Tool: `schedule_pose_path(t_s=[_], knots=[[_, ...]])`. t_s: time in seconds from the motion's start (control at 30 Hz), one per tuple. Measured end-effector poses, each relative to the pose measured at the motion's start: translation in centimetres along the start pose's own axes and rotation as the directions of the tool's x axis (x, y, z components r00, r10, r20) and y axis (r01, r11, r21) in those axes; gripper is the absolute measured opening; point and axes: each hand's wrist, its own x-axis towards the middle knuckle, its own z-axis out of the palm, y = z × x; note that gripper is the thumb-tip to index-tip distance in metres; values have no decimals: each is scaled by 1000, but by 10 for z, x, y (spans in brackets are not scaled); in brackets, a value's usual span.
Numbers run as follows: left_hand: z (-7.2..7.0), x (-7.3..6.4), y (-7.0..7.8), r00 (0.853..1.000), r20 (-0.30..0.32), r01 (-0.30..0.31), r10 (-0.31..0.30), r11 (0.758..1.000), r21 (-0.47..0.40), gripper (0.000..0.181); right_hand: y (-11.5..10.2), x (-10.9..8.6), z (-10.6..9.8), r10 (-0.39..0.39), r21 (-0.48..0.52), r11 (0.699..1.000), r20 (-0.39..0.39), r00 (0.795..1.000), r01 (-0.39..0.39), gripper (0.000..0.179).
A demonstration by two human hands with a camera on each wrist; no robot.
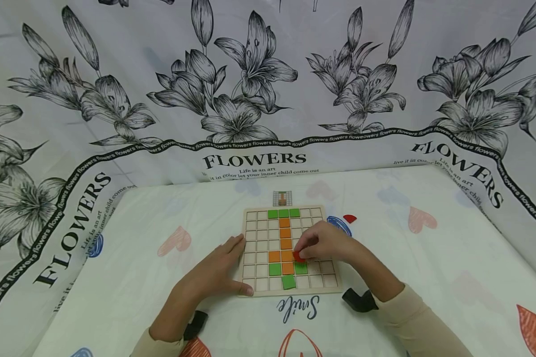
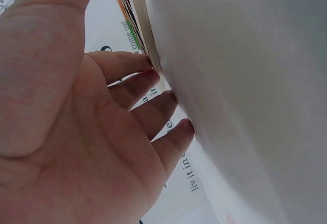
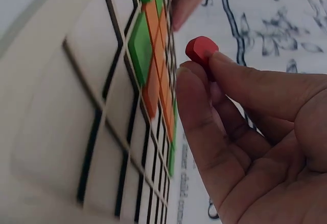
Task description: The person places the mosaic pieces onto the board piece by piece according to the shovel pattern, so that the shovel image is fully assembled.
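Note:
A wooden grid board [image 1: 255, 243] lies on the cloth, with green square tiles [image 1: 283, 213] and orange square tiles [image 1: 285, 233] in some of its cells. My right hand [image 1: 323, 241] pinches a small red piece [image 3: 202, 49] between thumb and index finger. It holds the piece over the board, just right of the orange column; fingers partly cover its shape. My left hand [image 1: 214, 270] rests along the board's left side, its thumb at the near left corner. In the left wrist view, the fingertips [image 2: 184, 127] of that hand touch down beside the board's edge.
Beyond the board's far edge lies a small picture card [image 1: 282, 198] with a grid pattern. A red wedge-shaped piece [image 1: 350, 218] sits on the cloth to the right. The white cloth [image 1: 223, 203] has printed hearts, and a flower-printed sheet [image 1: 250, 74] hangs behind.

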Motion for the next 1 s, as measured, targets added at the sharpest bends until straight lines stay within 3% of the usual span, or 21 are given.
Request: schedule_pose_path(t_s=[0.13,0.33,1.0], knots=[[1,0,0,1000,6,17,-16,1000,-13,122,-8,9,16,-5,0,1000,34,999,5,13],[1,0,1,1000,15,22,-22,1000,0,121,-13,13,33,57,35,998,58,997,-59,16],[0,0,-1,1000,2,14,-14,1000,-22,123,-20,10,47,46,-33,998,37,998,-44,14]])
